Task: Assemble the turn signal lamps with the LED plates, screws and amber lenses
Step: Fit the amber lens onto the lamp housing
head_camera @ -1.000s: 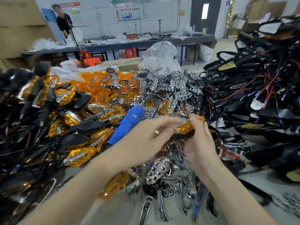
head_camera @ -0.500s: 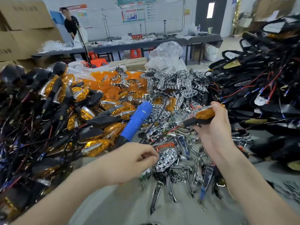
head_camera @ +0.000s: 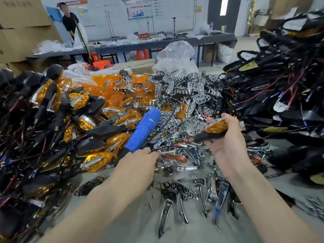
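Observation:
My right hand (head_camera: pixel 228 148) grips a black turn signal lamp (head_camera: pixel 216 128) with its amber lens facing up, held above the table. Red wires trail from the lamp's stalk to the left. My left hand (head_camera: pixel 138 165) is lower and to the left, with curled fingertips bunched at the small chrome parts; I cannot see anything between them. A blue electric screwdriver (head_camera: pixel 144 129) lies just beyond that hand. Farther back are loose amber lenses (head_camera: pixel 114 92) and a heap of chrome LED plates (head_camera: pixel 184 90). Loose screws (head_camera: pixel 150 205) lie on the grey table (head_camera: pixel 133 225).
Finished lamps (head_camera: pixel 78 120) are piled high on the left. Black housings with wires (head_camera: pixel 280 95) fill the right side. Chrome trim strips (head_camera: pixel 182 207) and black ring plates (head_camera: pixel 177 189) are scattered in front. A person (head_camera: pixel 69 20) stands by a far table.
My left hand has let go of the lamp and dropped down-left to the small parts. My right hand keeps the lamp and has carried it slightly right.

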The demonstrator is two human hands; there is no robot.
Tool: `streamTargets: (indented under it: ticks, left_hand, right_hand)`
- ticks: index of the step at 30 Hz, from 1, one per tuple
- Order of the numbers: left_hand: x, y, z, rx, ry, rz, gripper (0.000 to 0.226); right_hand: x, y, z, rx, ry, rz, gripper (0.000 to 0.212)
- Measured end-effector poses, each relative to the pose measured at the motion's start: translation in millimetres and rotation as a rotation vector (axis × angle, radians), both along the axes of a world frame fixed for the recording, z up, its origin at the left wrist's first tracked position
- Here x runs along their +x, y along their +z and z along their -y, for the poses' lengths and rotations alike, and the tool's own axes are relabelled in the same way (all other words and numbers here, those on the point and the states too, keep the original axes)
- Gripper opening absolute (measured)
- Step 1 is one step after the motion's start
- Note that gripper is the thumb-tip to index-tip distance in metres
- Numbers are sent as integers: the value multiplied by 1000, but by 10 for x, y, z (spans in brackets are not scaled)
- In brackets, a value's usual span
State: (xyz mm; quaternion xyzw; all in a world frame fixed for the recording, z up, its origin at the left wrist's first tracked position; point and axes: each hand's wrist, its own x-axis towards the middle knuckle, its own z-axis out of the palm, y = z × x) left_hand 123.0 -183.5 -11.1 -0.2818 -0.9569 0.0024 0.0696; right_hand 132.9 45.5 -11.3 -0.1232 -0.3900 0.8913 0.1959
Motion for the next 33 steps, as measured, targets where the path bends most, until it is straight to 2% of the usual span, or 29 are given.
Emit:
streamTargets:
  ticks: [4,7,12,15,19,25,33]
  left_hand:
    - [64,50,-27,149,-15,-2,31]
    - [144,72,-130,279,-187,36,35]
    - [152,0,-342,128,-498,-8,24]
    - [79,-76,-387,32,-466,-6,28]
    - [-14,-126,-397,22,-421,9,34]
    - [-4,-114,-529,-27,-425,-56,29]
    - [3,-17,-655,-62,-424,-50,24]
  right_hand:
    - [-1,41,-59,-72,-18,5,12]
    - [13,48,-102,-122,-12,4,16]
    - [32,39,-108,-138,-9,3,16]
    - [42,28,-109,-140,-10,-6,16]
    - [34,16,-100,-107,-4,-3,15]
    - [34,-6,-90,-139,34,-56,12]
    - [33,4,-63,-231,126,-205,17]
